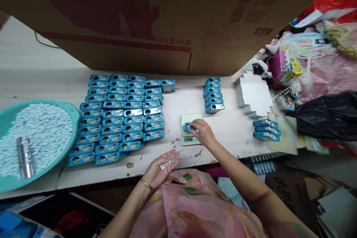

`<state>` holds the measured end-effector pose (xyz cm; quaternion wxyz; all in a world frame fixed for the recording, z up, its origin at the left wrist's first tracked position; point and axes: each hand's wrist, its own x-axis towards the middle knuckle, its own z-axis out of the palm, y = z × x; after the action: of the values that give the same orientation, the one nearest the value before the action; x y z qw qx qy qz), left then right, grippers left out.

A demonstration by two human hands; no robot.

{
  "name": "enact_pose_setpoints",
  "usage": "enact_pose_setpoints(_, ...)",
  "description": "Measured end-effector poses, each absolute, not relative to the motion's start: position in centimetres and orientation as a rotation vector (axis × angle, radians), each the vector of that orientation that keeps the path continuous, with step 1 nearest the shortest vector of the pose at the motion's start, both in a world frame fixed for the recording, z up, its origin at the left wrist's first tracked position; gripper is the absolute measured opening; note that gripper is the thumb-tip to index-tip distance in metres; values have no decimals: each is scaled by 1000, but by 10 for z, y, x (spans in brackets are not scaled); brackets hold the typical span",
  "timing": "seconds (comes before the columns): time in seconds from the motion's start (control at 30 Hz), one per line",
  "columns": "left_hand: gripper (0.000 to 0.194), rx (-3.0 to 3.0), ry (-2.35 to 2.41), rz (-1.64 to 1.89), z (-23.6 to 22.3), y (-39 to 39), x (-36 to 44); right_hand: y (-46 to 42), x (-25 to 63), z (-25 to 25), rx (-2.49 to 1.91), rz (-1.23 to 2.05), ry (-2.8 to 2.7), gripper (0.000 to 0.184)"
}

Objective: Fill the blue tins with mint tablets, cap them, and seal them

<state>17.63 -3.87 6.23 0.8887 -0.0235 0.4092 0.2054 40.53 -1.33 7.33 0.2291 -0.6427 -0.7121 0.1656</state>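
My left hand is palm up with its fingers stretched out, near the table's front edge. Several small pale candies rest in its palm. A small blue tin lies on a pale green digital scale. Over the right end of this tin, the fingers of my right hand are pinched together; they hide what is between them. Rows of blue tins with dark round openings stand left of the scale. More pale candies fill a large turquoise basin, where a metal cylinder lies.
A big cardboard box stands at the back. Right of the scale are a column of blue tins, a white card stack and 3 stacked blue tins. Plastic bags and clutter crowd the far right.
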Motion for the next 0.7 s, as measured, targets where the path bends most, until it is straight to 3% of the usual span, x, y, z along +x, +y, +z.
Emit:
enact_pose_setpoints(0.13, 39, -48, 901, 485, 58, -39, 163, -8, 421, 70, -1909, 429, -2145, 42)
enact_pose_setpoints(0.33, 43, -146, 1065, 599, 43, -51, 126, -5, 385, 72, -1763, 525, -2385, 35)
enact_pose_setpoints(0.57, 28, -203, 1168, 624, 31, -46, 126, -11, 280, 49, -1569, 503, -2504, 36)
enact_pose_setpoints(0.7, 22, -121, 1171, 645, 27, -28, 131, -2, 309, 50, -1506, 381, -2387, 35)
